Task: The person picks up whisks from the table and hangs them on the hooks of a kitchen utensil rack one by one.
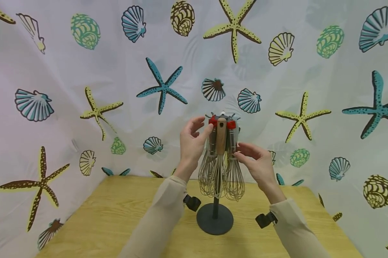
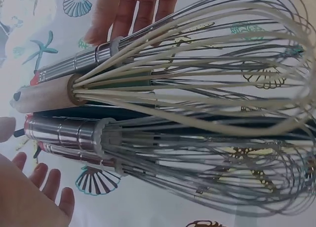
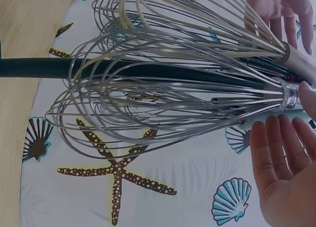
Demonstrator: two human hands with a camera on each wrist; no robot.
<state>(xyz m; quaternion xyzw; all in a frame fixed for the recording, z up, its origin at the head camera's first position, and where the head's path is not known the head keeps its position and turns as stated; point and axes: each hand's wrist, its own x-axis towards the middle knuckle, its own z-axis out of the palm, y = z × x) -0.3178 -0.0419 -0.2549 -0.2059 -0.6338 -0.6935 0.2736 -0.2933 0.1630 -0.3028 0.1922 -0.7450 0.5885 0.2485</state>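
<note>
Several whisks hang from a dark stand (image 1: 216, 209). At the front is a whisk with a wooden handle (image 1: 221, 138) and pale wires. Steel-handled whisks with red tops hang beside it, one at the left (image 2: 64, 132) and one at the right (image 1: 231, 139). My left hand (image 1: 192, 143) is at the left whisk's red top, thumb against or close to it, the other fingers apart and loosely bent. My right hand (image 1: 256, 163) has its thumb at the lower end of the right steel handle; its fingers (image 3: 279, 143) extend beside the whisk. Whisks behind are partly hidden.
The stand's round black base (image 1: 214, 227) rests on a light wooden table (image 1: 116, 215). Behind and at both sides hangs a white sheet (image 1: 110, 64) printed with shells and starfish. Small black cameras (image 1: 192, 202) are strapped to both wrists.
</note>
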